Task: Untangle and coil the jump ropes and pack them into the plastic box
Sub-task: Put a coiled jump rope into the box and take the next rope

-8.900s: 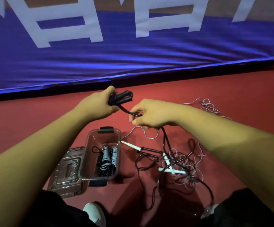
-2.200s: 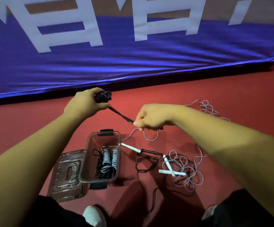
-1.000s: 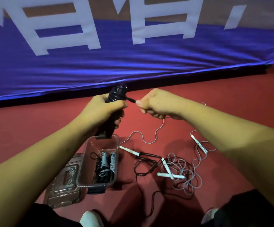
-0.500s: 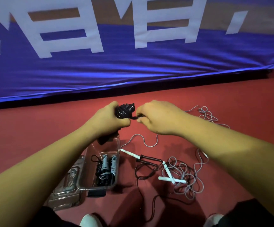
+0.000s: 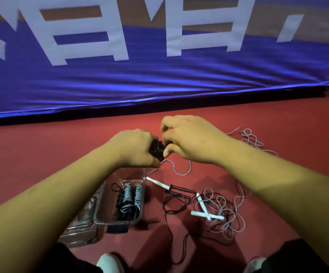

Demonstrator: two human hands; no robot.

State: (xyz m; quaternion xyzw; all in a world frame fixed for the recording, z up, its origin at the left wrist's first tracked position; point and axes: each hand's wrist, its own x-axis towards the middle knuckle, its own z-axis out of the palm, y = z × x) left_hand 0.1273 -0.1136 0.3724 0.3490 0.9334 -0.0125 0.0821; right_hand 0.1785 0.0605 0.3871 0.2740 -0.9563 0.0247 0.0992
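My left hand [image 5: 135, 147] grips a black coiled jump rope [image 5: 156, 149] above the floor. My right hand [image 5: 189, 139] pinches the same bundle at its right side, fingers curled on the cord end. Below them stands the clear plastic box [image 5: 120, 219] with coiled grey and black ropes [image 5: 129, 200] inside. On the red floor to the right lies a tangle of grey rope with white handles [image 5: 209, 212] and a loose black rope with black handles [image 5: 179, 191].
The box's clear lid [image 5: 81, 223] lies at its left side. A blue banner [image 5: 159, 81] hangs along the back. More grey rope loops [image 5: 250, 137] trail at the far right. My white shoes [image 5: 110, 263] are at the bottom edge.
The long black cord has been wound up into a compact bundle. My hands came together and dropped lower, right hand now pressed against the bundle.
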